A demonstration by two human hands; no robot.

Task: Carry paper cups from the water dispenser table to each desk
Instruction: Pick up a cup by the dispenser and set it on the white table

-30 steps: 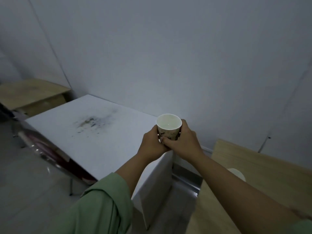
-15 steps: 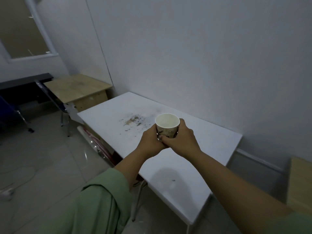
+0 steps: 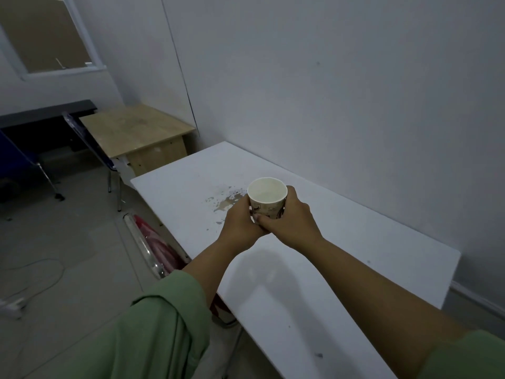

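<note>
A patterned paper cup (image 3: 267,197) with a white inside is held upright in front of me, above a white desk (image 3: 355,255). My left hand (image 3: 240,224) wraps its left side and my right hand (image 3: 292,221) wraps its right side, with the fingers meeting at the front. The cup hangs over the middle of the desk, just right of a brownish stain (image 3: 225,202) on the top. Its base is hidden by my fingers.
A wooden desk (image 3: 134,129) stands beyond the white one against the wall, with a chair (image 3: 93,149) beside it. A plastic-wrapped red chair (image 3: 155,247) is tucked under the white desk. A cable and power strip (image 3: 13,305) lie on the floor at left.
The view has swung left and closer to the white desk. The cup stays in both hands and now hangs over the desk's middle; the wooden desk on the right has left the view.
</note>
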